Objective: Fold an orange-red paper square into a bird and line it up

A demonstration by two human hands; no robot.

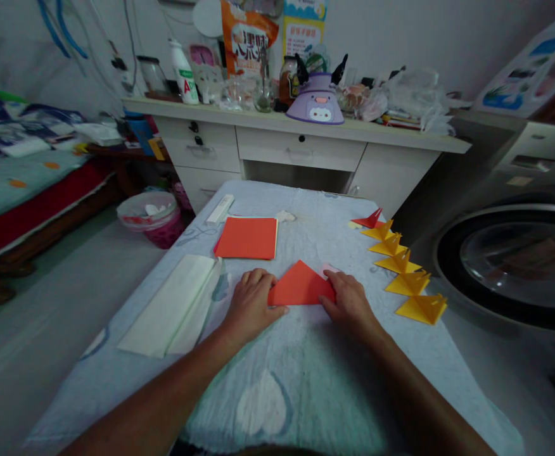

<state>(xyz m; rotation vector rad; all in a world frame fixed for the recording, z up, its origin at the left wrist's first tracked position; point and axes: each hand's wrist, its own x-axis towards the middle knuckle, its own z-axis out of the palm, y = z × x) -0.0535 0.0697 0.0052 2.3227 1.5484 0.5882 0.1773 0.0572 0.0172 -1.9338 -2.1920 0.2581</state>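
A sheet of red origami paper (300, 288), folded into a triangle with its point facing away from me, lies on the cloth-covered table. At its left corner my left hand (255, 297) grips the edge, thumb along the near fold and fingers curled at the side. My right hand (348, 296) pinches the opposite corner between thumb and fingers. Beyond my left hand rests a stack of square red paper (248, 238). Along the right side stands a row of several folded yellow paper birds (407, 283), with a red paper bird (370, 220) at the far end.
A folded whitish paper sheet (175, 304) lies left of my left arm, and a white narrow box (220, 209) sits beyond it. Behind the table (263, 354) is a cluttered white desk (301, 149). A washing machine (510, 253) stands right, a pink bin (151, 218) left.
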